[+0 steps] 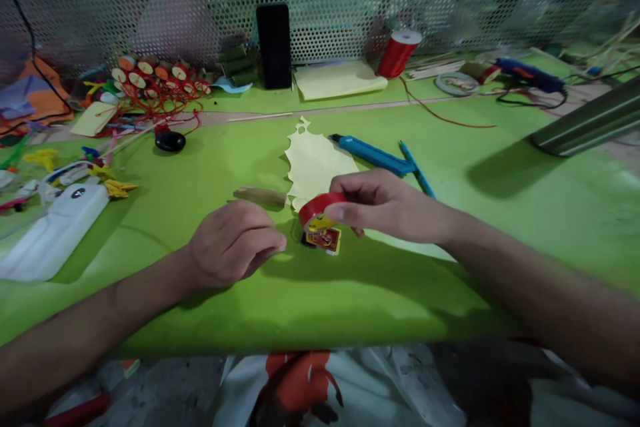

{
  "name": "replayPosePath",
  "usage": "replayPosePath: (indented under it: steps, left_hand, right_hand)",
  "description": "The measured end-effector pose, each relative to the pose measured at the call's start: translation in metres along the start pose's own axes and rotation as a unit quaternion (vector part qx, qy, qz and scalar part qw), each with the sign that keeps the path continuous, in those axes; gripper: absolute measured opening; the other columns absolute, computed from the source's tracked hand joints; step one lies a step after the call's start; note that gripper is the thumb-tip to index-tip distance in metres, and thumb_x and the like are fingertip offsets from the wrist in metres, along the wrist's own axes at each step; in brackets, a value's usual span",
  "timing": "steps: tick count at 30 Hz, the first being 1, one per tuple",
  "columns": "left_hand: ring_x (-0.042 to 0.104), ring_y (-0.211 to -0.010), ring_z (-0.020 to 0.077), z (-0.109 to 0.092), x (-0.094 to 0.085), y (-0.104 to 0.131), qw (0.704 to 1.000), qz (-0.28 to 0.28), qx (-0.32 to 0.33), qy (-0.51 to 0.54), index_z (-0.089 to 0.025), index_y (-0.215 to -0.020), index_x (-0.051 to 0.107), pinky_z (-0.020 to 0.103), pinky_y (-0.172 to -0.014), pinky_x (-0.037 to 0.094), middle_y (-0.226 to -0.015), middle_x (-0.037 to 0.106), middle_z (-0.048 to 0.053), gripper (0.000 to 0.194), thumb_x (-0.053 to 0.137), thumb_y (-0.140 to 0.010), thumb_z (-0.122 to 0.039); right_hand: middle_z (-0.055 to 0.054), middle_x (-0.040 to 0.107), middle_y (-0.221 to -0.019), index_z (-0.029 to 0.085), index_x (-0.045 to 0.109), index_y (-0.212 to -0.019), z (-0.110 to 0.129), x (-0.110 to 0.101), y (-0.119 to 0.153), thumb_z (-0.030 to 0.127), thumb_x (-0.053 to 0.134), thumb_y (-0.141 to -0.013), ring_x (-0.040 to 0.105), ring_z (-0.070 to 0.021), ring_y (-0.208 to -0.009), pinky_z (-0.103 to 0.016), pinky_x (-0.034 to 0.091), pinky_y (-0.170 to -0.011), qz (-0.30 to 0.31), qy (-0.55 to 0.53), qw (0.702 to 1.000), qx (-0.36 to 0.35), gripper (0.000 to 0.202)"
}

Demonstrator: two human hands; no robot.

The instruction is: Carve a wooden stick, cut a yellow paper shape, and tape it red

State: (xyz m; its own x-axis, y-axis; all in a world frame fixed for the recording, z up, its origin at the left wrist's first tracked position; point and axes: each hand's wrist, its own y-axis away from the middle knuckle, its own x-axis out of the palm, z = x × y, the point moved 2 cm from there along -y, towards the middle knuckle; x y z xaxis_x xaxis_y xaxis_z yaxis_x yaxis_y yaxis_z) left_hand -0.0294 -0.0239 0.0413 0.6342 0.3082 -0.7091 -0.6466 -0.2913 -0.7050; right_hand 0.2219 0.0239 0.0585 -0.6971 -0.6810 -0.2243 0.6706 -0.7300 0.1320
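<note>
My right hand (387, 207) pinches a roll of red tape (316, 208) between thumb and fingers, tipped on its edge above the green tabletop. My left hand (237, 243) is closed to the left of the roll, fingertips pressed together; whatever they hold, if anything, is hidden. Just below the roll lies a small red-and-yellow printed card (326, 240), with a dark item partly under it. Beyond the hands is a pale yellow paper cut-out (320, 163) with a jagged edge. A brown strip (261, 196) rests beside it. A blue utility knife (375, 155) and a teal pen (419, 170) lie to the right.
A black phone (274, 47) stands against the perforated panel, near a yellow paper stack (340, 79) and a red thread spool (399, 55). At right are a glue gun (530, 75) and a metal cylinder (590, 121). A white power bank (57, 230) and small wooden pieces occupy the left.
</note>
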Motion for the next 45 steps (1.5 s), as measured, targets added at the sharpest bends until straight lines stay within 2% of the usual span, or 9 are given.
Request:
replayPosePath:
  steps: [5,11,17,23,36,38,40,43,45]
  left_hand:
    - [0.07,-0.075,0.0172,-0.001,0.002,-0.004,1.0,0.0,0.01,-0.016,-0.022,-0.112,0.062,0.032,-0.072,0.061,-0.088,0.076,0.003,0.007,0.063,-0.105,-0.024]
    - [0.072,-0.073,0.0176,-0.003,0.002,-0.007,0.999,0.037,0.035,-0.008,-0.021,-0.107,0.065,0.034,-0.072,0.061,-0.086,0.077,0.003,0.006,0.059,-0.106,-0.019]
    - [0.067,-0.072,0.0182,-0.006,0.001,-0.01,0.997,0.068,0.027,0.007,-0.02,-0.103,0.064,0.035,-0.072,0.057,-0.084,0.074,0.003,0.007,0.059,-0.106,-0.016]
    - [0.061,-0.073,0.0195,-0.011,0.003,-0.011,0.993,0.1,0.051,-0.02,-0.017,-0.096,0.061,0.035,-0.073,0.053,-0.08,0.067,0.004,0.015,0.052,-0.104,-0.009]
    - [0.064,-0.074,0.0184,-0.01,0.002,-0.007,0.997,0.057,0.048,-0.021,-0.02,-0.096,0.058,0.034,-0.075,0.057,-0.08,0.068,0.003,0.016,0.048,-0.105,-0.011]
    - [0.066,-0.077,0.0178,-0.006,0.003,-0.003,0.999,0.04,0.031,-0.004,-0.02,-0.099,0.06,0.034,-0.078,0.057,-0.083,0.07,0.002,0.009,0.055,-0.105,-0.015]
    - [0.067,-0.078,0.0175,0.0,0.003,0.001,0.999,0.005,-0.025,0.02,-0.021,-0.099,0.06,0.033,-0.076,0.057,-0.084,0.071,0.001,0.006,0.065,-0.102,-0.022]
    - [0.065,-0.074,0.0166,0.004,0.001,0.003,0.99,-0.04,-0.119,0.06,-0.023,-0.096,0.057,0.031,-0.069,0.054,-0.082,0.067,0.0,0.017,0.073,-0.099,-0.03]
    - [0.062,-0.071,0.0162,0.003,0.001,0.002,0.983,-0.019,-0.163,0.08,-0.023,-0.094,0.057,0.032,-0.067,0.051,-0.08,0.065,-0.001,0.016,0.068,-0.102,-0.032]
  right_hand:
    - [0.003,0.054,-0.068,0.016,0.063,-0.081,-0.004,0.015,0.003,0.061,0.074,-0.09,0.042,-0.0081,-0.06,-0.023,0.028,-0.052,0.055,0.066,0.996,0.001,0.047]
    - [0.005,0.045,-0.066,0.017,0.062,-0.081,-0.004,0.017,0.002,0.063,0.073,-0.09,0.037,-0.0076,-0.059,-0.023,0.026,-0.051,0.051,0.087,0.995,0.01,0.048]
    - [0.008,0.036,-0.061,0.019,0.052,-0.071,-0.003,0.021,0.003,0.053,0.075,-0.089,0.031,-0.0059,-0.055,-0.022,0.022,-0.048,0.038,0.095,0.995,-0.003,0.044]
    - [0.008,0.036,-0.06,0.02,0.049,-0.069,-0.002,0.025,0.004,0.049,0.073,-0.09,0.031,-0.0055,-0.054,-0.021,0.023,-0.047,0.043,0.101,0.994,-0.013,0.043]
    - [0.007,0.038,-0.062,0.02,0.051,-0.071,-0.002,0.019,0.003,0.055,0.074,-0.09,0.033,-0.006,-0.055,-0.022,0.024,-0.047,0.054,0.054,0.997,-0.018,0.046]
    - [0.007,0.042,-0.062,0.019,0.054,-0.074,-0.002,0.018,0.004,0.056,0.071,-0.093,0.036,-0.0067,-0.055,-0.022,0.026,-0.047,0.045,0.085,0.994,-0.044,0.045]
    - [0.005,0.049,-0.064,0.019,0.057,-0.076,-0.001,0.015,0.006,0.053,0.07,-0.095,0.041,-0.0078,-0.057,-0.023,0.03,-0.051,0.006,0.149,0.983,-0.106,0.041]
    - [0.002,0.057,-0.069,0.018,0.059,-0.08,0.001,0.013,0.008,0.044,0.071,-0.098,0.048,-0.009,-0.061,-0.024,0.034,-0.057,-0.08,0.252,0.935,-0.237,0.034]
    - [0.001,0.058,-0.072,0.017,0.062,-0.086,0.001,0.014,0.009,0.04,0.071,-0.1,0.05,-0.0097,-0.064,-0.024,0.035,-0.059,-0.117,0.306,0.896,-0.301,0.028]
